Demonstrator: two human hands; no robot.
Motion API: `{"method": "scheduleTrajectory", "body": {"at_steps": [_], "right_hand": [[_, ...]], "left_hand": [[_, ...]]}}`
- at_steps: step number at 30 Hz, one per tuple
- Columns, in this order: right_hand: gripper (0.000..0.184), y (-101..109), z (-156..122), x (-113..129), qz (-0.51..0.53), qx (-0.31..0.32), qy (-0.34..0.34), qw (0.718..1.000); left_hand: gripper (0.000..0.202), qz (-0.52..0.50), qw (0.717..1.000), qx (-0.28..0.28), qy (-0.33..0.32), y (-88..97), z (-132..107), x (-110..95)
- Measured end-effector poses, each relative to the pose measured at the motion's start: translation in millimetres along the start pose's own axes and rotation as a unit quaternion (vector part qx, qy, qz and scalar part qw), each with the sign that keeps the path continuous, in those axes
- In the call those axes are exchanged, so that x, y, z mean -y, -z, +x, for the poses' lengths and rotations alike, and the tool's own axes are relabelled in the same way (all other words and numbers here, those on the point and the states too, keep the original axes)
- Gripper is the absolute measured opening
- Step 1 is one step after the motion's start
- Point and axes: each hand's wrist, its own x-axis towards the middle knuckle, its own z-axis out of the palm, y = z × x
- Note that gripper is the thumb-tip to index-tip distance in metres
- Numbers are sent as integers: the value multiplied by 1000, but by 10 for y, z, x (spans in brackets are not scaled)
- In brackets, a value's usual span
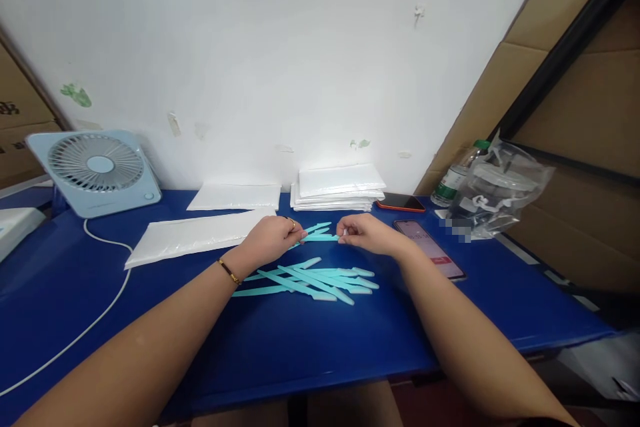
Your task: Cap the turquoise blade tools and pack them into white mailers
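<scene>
Between my two hands is a turquoise eyebrow razor, held level just above the blue table. My left hand, with a ring and a bracelet, pinches its left end. The fingers of my right hand are closed at its right end. A couple more razors show just behind it, partly covered by my left hand. Nearer to me lies a loose, crisscrossed pile of turquoise razors, several with pale covers at one end.
White padded envelopes lie to the left, with a stack of them by the wall. A blue fan and its cable stand left. On the right are two phones, a bottle and a bagged cup.
</scene>
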Motion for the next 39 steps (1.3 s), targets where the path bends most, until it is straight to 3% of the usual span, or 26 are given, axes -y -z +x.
{"method": "scheduleTrajectory", "body": {"at_steps": [6, 8, 10, 14, 19, 23, 26, 29, 33, 35, 39], "right_hand": [[12, 79, -15, -179, -12, -26, -69, 997], [17, 70, -17, -120, -31, -60, -50, 996], [15, 4, 2, 27, -38, -67, 14, 997], [17, -228, 80, 353, -47, 2, 98, 994], [10, -350, 124, 441, -60, 51, 95, 992], [7, -247, 96, 359, -62, 22, 59, 996], [7, -120, 78, 206, -47, -15, 39, 998], [8, 4, 59, 14, -41, -51, -22, 998], [13, 137, -25, -45, -39, -64, -57, 996], [16, 199, -102, 31, -28, -31, -43, 998], [21, 274, -243, 165, -56, 141, -59, 987]], "left_hand": [[39, 69, 996, -37, 37, -17, 29, 142], [29, 60, 996, -36, 47, -36, 31, 187], [20, 51, 997, -32, 48, -62, 35, 216], [17, 35, 999, -26, 33, -81, 30, 209], [32, -22, 999, 24, -14, -1, -35, 83], [32, -41, 994, 91, -45, 27, -62, -4], [28, -8, 998, 48, -38, -8, -24, 0], [29, 34, 999, -4, -11, -69, 40, 43], [30, 42, 999, -25, -5, -123, 77, 63], [30, 31, 999, -18, -11, -119, 58, 34], [27, -12, 997, 61, -38, -91, -27, -73]]}}
